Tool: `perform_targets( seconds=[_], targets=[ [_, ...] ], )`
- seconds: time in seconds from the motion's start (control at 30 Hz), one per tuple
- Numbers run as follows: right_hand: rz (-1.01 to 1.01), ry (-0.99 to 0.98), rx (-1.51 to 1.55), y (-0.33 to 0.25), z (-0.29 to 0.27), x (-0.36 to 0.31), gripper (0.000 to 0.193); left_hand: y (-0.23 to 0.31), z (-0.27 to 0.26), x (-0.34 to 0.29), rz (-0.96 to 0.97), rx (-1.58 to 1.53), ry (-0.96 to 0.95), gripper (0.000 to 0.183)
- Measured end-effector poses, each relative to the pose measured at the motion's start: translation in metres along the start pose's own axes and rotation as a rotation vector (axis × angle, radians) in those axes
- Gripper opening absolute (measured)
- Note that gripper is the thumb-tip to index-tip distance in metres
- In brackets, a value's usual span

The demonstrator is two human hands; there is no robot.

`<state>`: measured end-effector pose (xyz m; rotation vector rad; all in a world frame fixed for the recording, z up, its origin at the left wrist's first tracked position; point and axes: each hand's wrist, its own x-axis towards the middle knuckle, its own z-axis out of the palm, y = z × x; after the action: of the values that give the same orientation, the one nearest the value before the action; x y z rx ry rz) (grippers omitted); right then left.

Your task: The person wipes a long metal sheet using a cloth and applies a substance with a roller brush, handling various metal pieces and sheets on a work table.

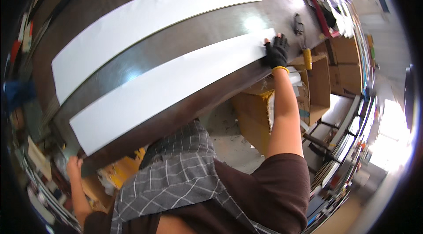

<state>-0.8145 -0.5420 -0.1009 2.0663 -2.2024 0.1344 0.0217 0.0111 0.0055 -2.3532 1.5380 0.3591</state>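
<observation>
Two long white panels lie side by side on the dark table (176, 40). The farther panel (154, 9) has a gently curved outline. My right hand (276, 52), in a black glove with bare fingertips and a yellow band at the wrist, rests with fingers spread on the right end of the nearer panel (176, 84). Beyond the table's left front corner, my left hand (75, 166) is bare, its fingers curled. It is close to that panel's left end but apart from it. Whatever it may hold is too small to make out.
A roller (307, 57) with a yellow sleeve sits at the table's right edge, beside a dark tool (298, 24). Cardboard boxes (251, 110) stand below that edge. Red, black and white cloths (328, 13) are heaped at the far right. Racks with sheets (339, 159) line the right side.
</observation>
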Motion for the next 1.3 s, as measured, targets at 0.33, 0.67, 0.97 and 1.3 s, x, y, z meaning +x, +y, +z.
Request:
perform_targets(
  seconds=[0.33, 0.67, 0.97, 1.3],
  targets=[
    [-0.761, 0.002, 0.287, -0.225, -0.033, -0.199, 0.09, 0.119, 0.012, 0.046, 0.19, -0.335, 0.373, 0.025],
    [-1.184, -0.332, 0.725, -0.479, -0.056, -0.375, 0.084, 0.195, 0.083, 0.076, 0.182, -0.506, 0.695, 0.033],
    [-0.781, -0.44, 0.542, -0.459, -0.082, -0.321, 0.02, 0.208, 0.084, 0.079, 0.194, -0.58, 0.703, 0.032],
    [-0.822, -0.496, 0.509, -0.468, -0.08, -0.318, 0.016, 0.209, 0.085, 0.08, 0.18, -0.598, 0.672, 0.034]
  ],
)
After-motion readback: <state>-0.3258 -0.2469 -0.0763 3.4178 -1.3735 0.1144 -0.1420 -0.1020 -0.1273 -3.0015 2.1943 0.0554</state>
